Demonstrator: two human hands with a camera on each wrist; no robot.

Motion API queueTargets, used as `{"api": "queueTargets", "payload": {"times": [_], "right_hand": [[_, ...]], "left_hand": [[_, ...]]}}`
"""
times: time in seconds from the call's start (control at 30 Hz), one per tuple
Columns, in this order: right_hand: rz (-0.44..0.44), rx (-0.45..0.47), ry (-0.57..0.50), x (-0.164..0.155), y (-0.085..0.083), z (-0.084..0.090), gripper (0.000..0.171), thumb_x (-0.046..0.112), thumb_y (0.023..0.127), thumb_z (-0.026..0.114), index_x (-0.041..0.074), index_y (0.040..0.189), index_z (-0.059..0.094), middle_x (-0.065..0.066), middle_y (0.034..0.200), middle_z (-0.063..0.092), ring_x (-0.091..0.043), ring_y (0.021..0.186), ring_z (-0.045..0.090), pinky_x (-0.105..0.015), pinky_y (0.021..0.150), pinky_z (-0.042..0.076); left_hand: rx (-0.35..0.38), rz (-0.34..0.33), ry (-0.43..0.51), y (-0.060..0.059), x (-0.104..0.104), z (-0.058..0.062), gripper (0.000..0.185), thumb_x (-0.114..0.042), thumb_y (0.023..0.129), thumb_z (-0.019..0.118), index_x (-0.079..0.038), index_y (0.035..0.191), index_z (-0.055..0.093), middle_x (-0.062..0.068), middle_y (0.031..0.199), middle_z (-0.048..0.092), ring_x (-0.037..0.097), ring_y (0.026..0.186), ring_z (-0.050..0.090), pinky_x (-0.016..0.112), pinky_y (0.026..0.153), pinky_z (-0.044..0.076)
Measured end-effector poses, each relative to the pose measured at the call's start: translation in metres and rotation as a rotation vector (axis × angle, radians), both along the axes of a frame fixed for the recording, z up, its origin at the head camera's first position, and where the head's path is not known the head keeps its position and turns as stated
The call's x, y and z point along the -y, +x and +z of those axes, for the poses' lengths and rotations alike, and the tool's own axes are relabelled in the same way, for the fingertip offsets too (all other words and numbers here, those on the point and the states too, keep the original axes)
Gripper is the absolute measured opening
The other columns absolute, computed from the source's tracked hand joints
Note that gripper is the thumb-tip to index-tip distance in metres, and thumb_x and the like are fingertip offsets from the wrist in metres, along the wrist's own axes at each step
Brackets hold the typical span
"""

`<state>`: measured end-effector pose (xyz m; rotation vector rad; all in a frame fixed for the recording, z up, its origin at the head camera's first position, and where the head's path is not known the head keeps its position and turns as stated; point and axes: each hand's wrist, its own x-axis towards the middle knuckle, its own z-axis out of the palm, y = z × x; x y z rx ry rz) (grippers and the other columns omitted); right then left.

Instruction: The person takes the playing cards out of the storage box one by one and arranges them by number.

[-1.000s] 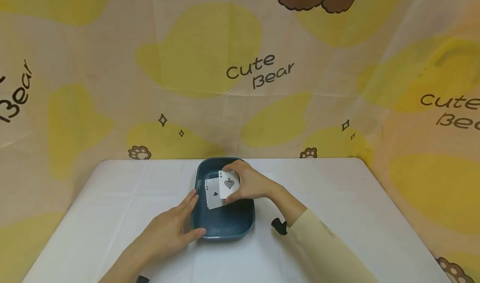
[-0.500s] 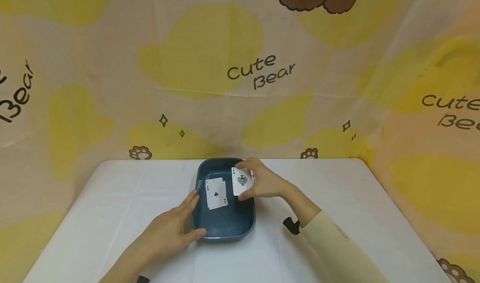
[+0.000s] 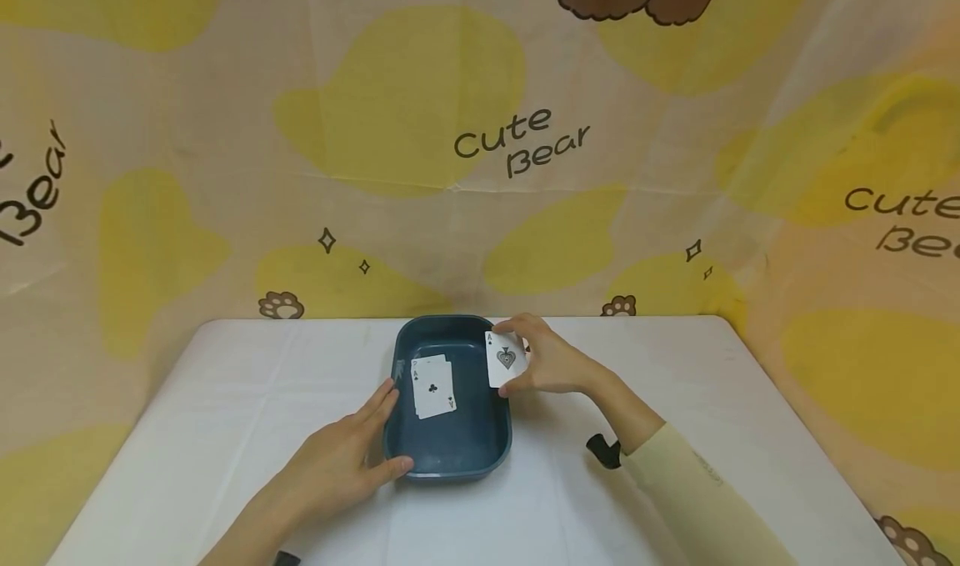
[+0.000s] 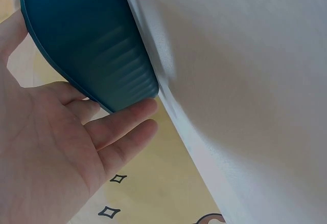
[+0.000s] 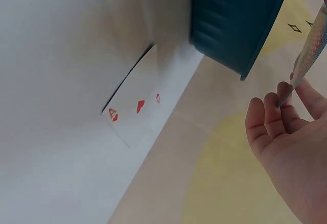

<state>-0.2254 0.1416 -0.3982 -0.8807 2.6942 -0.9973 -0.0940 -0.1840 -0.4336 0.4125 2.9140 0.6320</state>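
Left hand [image 3: 337, 466]: I rest it open, fingers straight against the tray's near-left wall, steadying it.
Tray [image 3: 480, 458]: blue, mid-surface, club card [image 3: 432, 387] lying inside.
Right hand [image 3: 551, 364]: I pinch the spade ace [image 3: 506, 359] upright over the tray's far-right rim, face readable.
Red card [image 5: 135, 106]: flat on the surface, right of the tray.

White table [image 3: 225, 399] bears blue tray [image 3: 420, 459], red-pipped card [image 5: 135, 106].

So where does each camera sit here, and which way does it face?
Head: looks forward and down at the table; both hands, the tray, the ace of spades.
Left wrist: beside the left hand, facing the tray wall.
Right wrist: under the right hand, facing a red-suited card on the table.
All three views show the tray.
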Motion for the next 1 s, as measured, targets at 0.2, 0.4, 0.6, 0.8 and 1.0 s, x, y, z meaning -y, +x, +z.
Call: {"api": "queueTargets", "payload": {"times": [0.2, 0.4, 0.6, 0.8, 1.0], "right_hand": [[-0.015, -0.015, 0.008, -0.015, -0.001, -0.003, 0.088, 0.027, 0.067, 0.097, 0.01, 0.145, 0.058, -0.01, 0.143, 0.053, -0.029, 0.122, 0.049, -0.045, 0.096, 0.047], [-0.036, -0.005, 0.011, -0.032, -0.004, -0.006, 0.087, 0.023, 0.069, 0.095, 0.009, 0.145, 0.056, -0.011, 0.145, 0.052, -0.03, 0.121, 0.05, -0.044, 0.094, 0.049], [-0.073, 0.03, 0.009, -0.048, -0.008, -0.009, 0.088, 0.025, 0.069, 0.095, 0.009, 0.147, 0.055, -0.011, 0.146, 0.051, -0.029, 0.121, 0.051, -0.046, 0.096, 0.051], [-0.087, 0.037, 0.007, -0.063, -0.012, -0.013, 0.086, 0.019, 0.07, 0.094, 0.007, 0.146, 0.056, -0.013, 0.145, 0.052, -0.031, 0.12, 0.051, -0.049, 0.097, 0.051], [-0.112, 0.032, 0.031, -0.076, -0.016, -0.02, 0.088, 0.02, 0.069, 0.096, 0.005, 0.146, 0.056, -0.016, 0.147, 0.052, -0.035, 0.124, 0.049, -0.049, 0.096, 0.049]], "left_hand": [[-0.013, -0.007, 0.004, 0.0, 0.0, -0.002, 0.1, -0.068, 0.091, 0.069, -0.013, 0.166, 0.032, -0.001, 0.173, 0.023, 0.042, 0.134, 0.057, 0.062, 0.104, 0.048], [-0.003, -0.009, 0.004, 0.0, 0.001, 0.0, 0.1, -0.069, 0.091, 0.068, -0.014, 0.166, 0.031, -0.001, 0.173, 0.023, 0.042, 0.135, 0.057, 0.062, 0.104, 0.048], [-0.005, -0.004, 0.005, 0.0, 0.001, -0.001, 0.1, -0.069, 0.091, 0.068, -0.013, 0.166, 0.032, -0.001, 0.173, 0.023, 0.041, 0.137, 0.055, 0.062, 0.105, 0.048], [-0.006, 0.006, 0.006, 0.0, 0.0, -0.001, 0.099, -0.067, 0.091, 0.069, -0.014, 0.166, 0.032, -0.002, 0.173, 0.022, 0.04, 0.138, 0.054, 0.061, 0.107, 0.047], [-0.014, -0.009, 0.015, 0.001, 0.001, 0.0, 0.1, -0.069, 0.091, 0.068, -0.012, 0.165, 0.033, -0.001, 0.173, 0.023, 0.041, 0.137, 0.055, 0.062, 0.105, 0.048]]}}
